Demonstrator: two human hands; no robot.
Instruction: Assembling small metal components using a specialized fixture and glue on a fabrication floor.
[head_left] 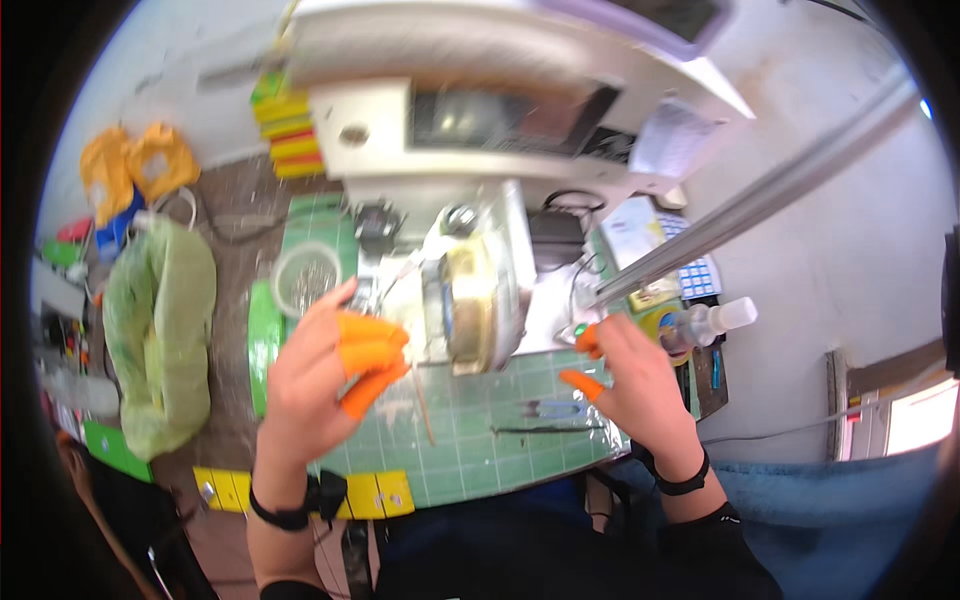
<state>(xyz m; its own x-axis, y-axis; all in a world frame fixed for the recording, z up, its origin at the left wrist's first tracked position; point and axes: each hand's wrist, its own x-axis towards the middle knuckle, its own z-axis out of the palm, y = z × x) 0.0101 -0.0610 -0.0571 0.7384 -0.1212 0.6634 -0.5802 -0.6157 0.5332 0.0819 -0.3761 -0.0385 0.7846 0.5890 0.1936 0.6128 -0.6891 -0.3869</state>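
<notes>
My left hand, with orange finger covers, hovers over the left part of the green cutting mat. Its thumb and covered fingers press together; whatever sits between them is hidden. A thin brown stick runs just below those fingertips; I cannot tell whether they touch it. On the right, my right hand has its orange-covered thumb and finger apart with nothing between them. Beside that finger is a small green-tipped thing. Between my hands stands a blurred, round, gold-rimmed object. Black tweezers lie near my right hand.
A round tub of small metal bits stands behind my left hand. A white-capped bottle is right of my right hand. A metal bar slants in from the upper right. A green plastic bag lies far left.
</notes>
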